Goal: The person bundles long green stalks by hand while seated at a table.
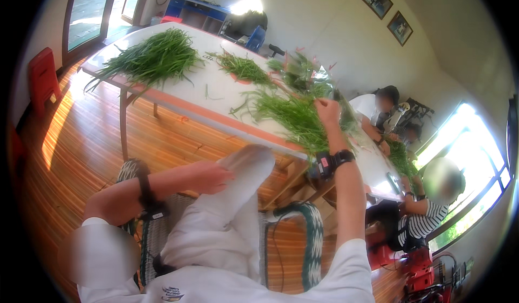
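Observation:
My right hand [327, 111] reaches over the table, its fingers drawn together at the edge of a loose pile of long green leaves [286, 114]. What the fingers pinch, if anything, is too small to make out. Just beyond it lie clear plastic bags [323, 77] with greens in and around them. My left hand [214, 177] hovers by my thigh in white trousers, fingers loosely stretched and nothing visible in them. A smaller heap of greens [243, 69] lies left of the near pile, and a large heap of long leaves [154, 57] covers the table's far left end.
The long white table [211, 95] has an orange edge. At its right side sit other people, one in a striped shirt [427, 222], beside more greens [400, 157]. A red chair [44, 81] stands by the left wall; a blue desk [197, 12] is at the back.

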`<state>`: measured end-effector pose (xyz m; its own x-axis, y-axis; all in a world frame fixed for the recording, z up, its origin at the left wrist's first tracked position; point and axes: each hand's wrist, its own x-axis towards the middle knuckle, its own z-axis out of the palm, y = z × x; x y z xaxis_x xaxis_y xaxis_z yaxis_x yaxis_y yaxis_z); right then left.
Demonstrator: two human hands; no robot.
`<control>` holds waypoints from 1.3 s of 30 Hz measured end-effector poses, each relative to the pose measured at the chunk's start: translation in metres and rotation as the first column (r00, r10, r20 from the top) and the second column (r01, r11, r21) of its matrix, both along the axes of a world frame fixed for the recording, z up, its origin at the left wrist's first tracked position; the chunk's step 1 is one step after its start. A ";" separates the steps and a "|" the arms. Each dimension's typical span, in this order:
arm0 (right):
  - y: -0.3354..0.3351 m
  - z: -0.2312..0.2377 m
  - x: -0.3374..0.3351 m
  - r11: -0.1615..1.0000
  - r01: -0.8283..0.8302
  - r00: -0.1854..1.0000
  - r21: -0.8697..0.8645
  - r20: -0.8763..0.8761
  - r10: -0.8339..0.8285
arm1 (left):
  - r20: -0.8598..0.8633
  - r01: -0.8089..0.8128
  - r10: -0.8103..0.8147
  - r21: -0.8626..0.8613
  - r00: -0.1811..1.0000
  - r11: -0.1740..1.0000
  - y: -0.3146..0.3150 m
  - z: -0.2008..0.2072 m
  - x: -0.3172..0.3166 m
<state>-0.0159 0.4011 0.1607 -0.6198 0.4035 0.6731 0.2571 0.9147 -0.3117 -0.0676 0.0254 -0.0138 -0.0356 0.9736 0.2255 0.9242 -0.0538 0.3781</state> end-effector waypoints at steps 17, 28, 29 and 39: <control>-0.159 0.029 0.068 0.637 -0.646 0.762 -0.421 -0.406 0.505 | 0.416 -0.112 -0.003 0.252 0.909 0.961 -0.008 0.044 0.017; -0.211 -0.100 0.142 0.272 -0.610 0.765 -0.745 -0.462 0.449 | 0.968 0.335 0.028 -0.114 0.250 0.935 -0.003 0.036 0.042; -0.208 -0.106 0.144 0.269 -0.606 0.772 -0.749 -0.471 0.426 | 0.968 0.339 0.000 -0.088 0.250 0.937 -0.004 0.036 0.041; -0.207 -0.121 0.141 -0.036 -0.609 0.703 -0.793 -0.559 0.440 | 0.847 0.294 0.077 -0.266 0.525 0.918 0.004 0.020 0.048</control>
<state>0.1248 0.1946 0.0395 -0.9293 0.3167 0.1900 -0.2610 -0.1992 -0.9446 -0.0194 0.0291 0.0066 0.0873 0.9788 -0.1851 0.1676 0.1687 0.9713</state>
